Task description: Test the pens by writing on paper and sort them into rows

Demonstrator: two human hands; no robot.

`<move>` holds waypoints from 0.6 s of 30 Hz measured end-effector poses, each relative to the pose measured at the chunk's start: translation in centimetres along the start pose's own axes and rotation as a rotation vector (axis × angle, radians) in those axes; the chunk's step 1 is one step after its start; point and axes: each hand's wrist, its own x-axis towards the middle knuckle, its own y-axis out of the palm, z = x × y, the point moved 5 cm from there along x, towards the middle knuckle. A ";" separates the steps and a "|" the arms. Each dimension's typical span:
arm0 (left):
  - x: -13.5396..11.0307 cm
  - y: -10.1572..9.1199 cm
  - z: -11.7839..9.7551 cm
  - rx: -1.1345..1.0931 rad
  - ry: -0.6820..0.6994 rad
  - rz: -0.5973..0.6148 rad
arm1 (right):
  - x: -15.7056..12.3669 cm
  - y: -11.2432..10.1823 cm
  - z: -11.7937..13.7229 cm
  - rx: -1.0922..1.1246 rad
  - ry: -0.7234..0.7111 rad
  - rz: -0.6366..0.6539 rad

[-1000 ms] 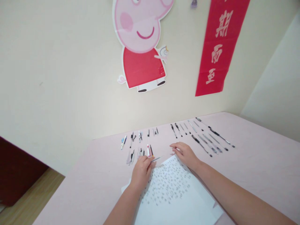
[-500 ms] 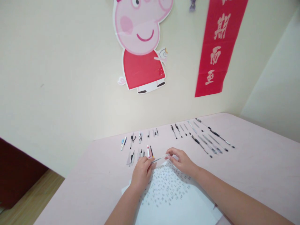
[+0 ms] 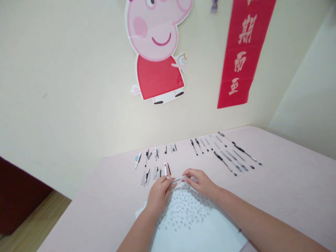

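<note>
Between my two hands runs a thin pen refill [image 3: 177, 180], dark toward the left and paler toward the right. My left hand [image 3: 159, 192] pinches its left end between thumb and fingers. At the other end, the fingers of my right hand [image 3: 198, 181] are closed on it; its very tip is hidden. Below lies a white sheet of paper [image 3: 168, 241] covered in its upper part with small handwritten characters. Just beyond my left hand are a white-and-pink pen [image 3: 166, 169] and a slim black pen piece [image 3: 169, 169].
Pen parts such as clear barrels [image 3: 143, 177] and a blue-and-white pen [image 3: 138, 160] lie in small groups at the left. Several assembled black pens [image 3: 225, 163] lie in two rows at the right. The pink table [image 3: 278, 189] meets the wall behind.
My right hand has shifted slightly left and down, closer to my left hand, so less of the refill shows between them. My left hand has barely moved.
</note>
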 end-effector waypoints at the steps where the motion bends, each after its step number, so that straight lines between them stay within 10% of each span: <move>1: 0.0 0.0 -0.1 -0.003 -0.002 0.007 | 0.0 0.0 0.0 -0.001 0.007 0.004; 18: -0.1 -0.5 -0.4 0.130 0.121 -0.052 | -0.3 1.1 -1.4 0.249 0.188 0.084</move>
